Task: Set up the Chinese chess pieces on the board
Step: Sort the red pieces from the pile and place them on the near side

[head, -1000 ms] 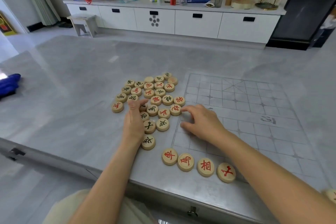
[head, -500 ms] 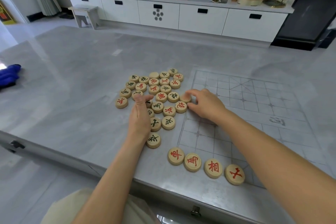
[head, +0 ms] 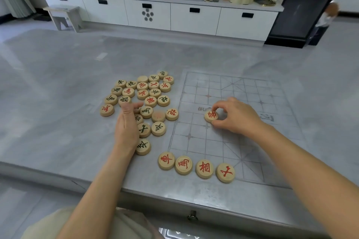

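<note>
A person's right hand (head: 236, 116) pinches a red-lettered piece (head: 211, 116) over the middle of the board (head: 242, 87). The left hand (head: 126, 126), fingers loose and seemingly holding nothing, rests on the pile (head: 149, 91) beside the board.

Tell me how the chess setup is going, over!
Right hand pinches a red piece over the board. Left hand open on the loose pile. Four red pieces lined up at the near edge; nothing blocking.

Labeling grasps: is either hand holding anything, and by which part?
Right hand pinches a red-marked chess piece by its rim, over the board. Left hand holds nothing, open at the loose pieces.
</note>
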Action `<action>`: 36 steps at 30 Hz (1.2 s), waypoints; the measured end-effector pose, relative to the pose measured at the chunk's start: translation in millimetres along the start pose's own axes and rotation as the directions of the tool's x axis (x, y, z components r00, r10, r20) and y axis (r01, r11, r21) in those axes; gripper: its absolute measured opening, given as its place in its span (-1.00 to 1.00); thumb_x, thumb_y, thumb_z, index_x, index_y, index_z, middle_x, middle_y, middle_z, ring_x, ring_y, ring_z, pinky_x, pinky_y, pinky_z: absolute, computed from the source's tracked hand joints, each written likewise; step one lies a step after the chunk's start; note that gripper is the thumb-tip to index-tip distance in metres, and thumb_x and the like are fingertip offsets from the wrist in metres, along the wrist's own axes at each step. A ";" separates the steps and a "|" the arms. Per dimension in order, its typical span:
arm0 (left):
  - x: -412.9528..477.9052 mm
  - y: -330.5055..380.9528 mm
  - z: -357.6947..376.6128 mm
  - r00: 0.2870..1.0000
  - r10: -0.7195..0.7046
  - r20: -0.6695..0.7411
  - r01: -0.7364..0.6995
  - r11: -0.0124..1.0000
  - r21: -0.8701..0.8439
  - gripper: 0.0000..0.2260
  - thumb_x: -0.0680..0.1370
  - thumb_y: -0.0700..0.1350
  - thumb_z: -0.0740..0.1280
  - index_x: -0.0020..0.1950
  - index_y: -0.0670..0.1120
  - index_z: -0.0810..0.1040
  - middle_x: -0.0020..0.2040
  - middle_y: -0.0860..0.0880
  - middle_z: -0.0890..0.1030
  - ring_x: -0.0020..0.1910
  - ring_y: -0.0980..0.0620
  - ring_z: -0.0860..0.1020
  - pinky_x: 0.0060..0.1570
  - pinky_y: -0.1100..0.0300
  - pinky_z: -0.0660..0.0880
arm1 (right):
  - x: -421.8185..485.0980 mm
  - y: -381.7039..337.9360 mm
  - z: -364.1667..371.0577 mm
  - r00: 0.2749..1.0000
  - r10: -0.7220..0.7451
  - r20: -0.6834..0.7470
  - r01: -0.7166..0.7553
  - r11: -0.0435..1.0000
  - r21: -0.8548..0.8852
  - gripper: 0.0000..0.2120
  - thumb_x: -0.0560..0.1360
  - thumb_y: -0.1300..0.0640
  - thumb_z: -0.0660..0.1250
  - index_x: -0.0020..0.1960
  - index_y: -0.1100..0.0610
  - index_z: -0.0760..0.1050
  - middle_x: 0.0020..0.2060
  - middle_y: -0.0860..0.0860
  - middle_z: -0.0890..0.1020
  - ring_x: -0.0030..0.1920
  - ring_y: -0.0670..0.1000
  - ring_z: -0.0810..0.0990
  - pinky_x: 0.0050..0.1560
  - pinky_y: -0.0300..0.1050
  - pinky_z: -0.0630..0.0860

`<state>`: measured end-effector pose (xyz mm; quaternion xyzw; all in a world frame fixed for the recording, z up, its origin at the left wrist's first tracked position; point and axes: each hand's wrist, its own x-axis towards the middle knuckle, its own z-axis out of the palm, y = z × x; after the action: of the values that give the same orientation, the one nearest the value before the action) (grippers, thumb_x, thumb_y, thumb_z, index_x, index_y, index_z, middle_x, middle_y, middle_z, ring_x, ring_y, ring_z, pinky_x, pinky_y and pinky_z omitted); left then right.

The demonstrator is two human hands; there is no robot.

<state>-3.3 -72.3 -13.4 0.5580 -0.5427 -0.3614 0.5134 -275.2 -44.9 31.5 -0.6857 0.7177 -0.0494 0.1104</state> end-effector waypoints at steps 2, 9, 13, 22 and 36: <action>-0.9 -1.7 -0.8 1.000 0.024 0.012 -0.024 1.000 0.001 -0.24 0.47 0.36 -0.25 0.19 -0.05 0.55 0.19 -0.04 0.55 0.21 0.05 0.45 0.07 0.35 0.30 | -15.1 12.2 -3.4 1.000 0.018 0.007 -0.018 1.000 -0.009 -0.66 0.38 -0.23 0.36 0.12 -0.19 0.45 0.10 -0.03 0.45 0.08 0.01 0.50 0.10 -0.01 0.42; -7.4 -2.0 -8.2 0.999 0.045 0.006 -0.045 0.999 0.008 -0.29 0.56 0.24 -0.26 0.21 -0.11 0.54 0.17 0.06 0.52 0.20 0.13 0.43 0.05 0.45 0.24 | -60.2 39.4 -8.4 0.998 0.056 0.030 -0.054 0.997 -0.063 -0.65 0.39 -0.21 0.35 0.15 -0.19 0.45 -0.01 -0.07 0.43 -0.01 0.01 0.46 0.06 -0.10 0.31; -12.4 1.0 -6.3 0.999 0.046 -0.007 -0.046 0.997 0.069 -0.36 0.64 0.09 -0.29 0.23 -0.12 0.53 0.17 0.08 0.47 0.17 0.16 0.38 0.11 0.38 0.22 | -75.3 42.8 -6.8 0.998 0.057 0.027 -0.057 0.998 -0.015 -0.66 0.38 -0.18 0.37 0.13 -0.20 0.46 -0.05 -0.09 0.40 -0.06 -0.02 0.46 -0.01 -0.13 0.30; -14.6 2.3 -6.0 0.999 0.037 -0.016 -0.035 0.996 0.086 -0.38 0.65 0.09 -0.28 0.24 -0.12 0.52 0.18 0.07 0.45 0.20 0.13 0.36 0.23 0.17 0.22 | -111.1 39.1 -2.0 0.999 0.011 0.052 -0.011 1.000 0.008 -0.67 0.37 -0.21 0.34 0.11 -0.18 0.46 -0.08 -0.12 0.41 -0.01 -0.02 0.50 0.03 -0.14 0.31; -9.5 -7.1 -8.8 0.999 0.034 -0.026 -0.032 0.995 0.091 -0.30 0.58 0.20 -0.29 0.22 -0.09 0.55 0.18 0.06 0.49 0.20 0.13 0.39 0.22 0.13 0.24 | -150.4 23.3 5.1 0.997 -0.005 0.075 0.002 0.999 0.043 -0.60 0.42 -0.21 0.32 0.22 -0.15 0.41 0.01 -0.19 0.37 0.02 -0.03 0.38 0.00 -0.21 0.28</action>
<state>5.4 -62.2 -19.8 0.5765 -0.5606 -0.3203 0.5008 -291.5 106.5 35.1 -0.6857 0.7108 -0.0394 0.1518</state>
